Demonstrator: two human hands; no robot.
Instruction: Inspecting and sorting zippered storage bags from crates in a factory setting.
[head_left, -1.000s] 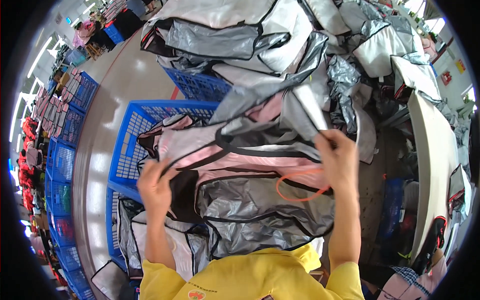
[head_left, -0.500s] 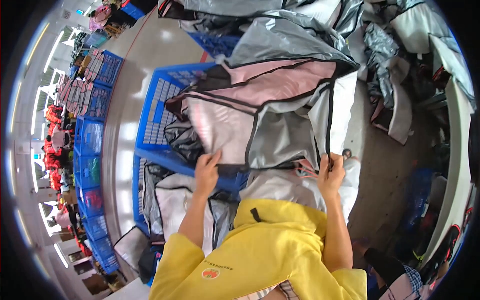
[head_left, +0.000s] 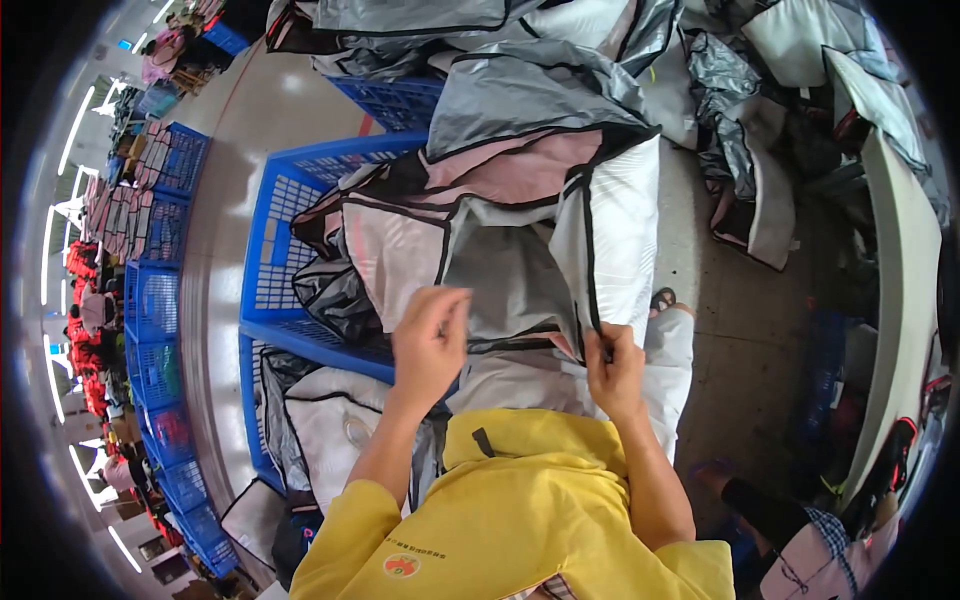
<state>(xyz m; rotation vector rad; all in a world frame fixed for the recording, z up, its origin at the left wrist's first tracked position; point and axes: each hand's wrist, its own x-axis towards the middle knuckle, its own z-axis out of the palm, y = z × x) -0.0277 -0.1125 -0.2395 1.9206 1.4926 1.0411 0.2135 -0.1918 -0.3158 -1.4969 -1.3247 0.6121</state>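
Note:
I hold a large fabric bag of grey, white and pink panels with black piping, its mouth open toward me. My left hand pinches the near rim of the bag at its left side. My right hand grips the bag's black-piped edge at the right. The bag lies over a blue plastic crate that has more bags in it. My yellow sleeves come in from the bottom edge.
A second blue crate with grey and white bags stands lower left. Heaps of similar bags lie beyond. A row of blue crates lines the far left. A long pale table edge curves at the right, and someone's foot is lower right.
The bag has been pulled down and closer to me. My hands moved nearer together along its rim, and the mouth of the bag has spread open.

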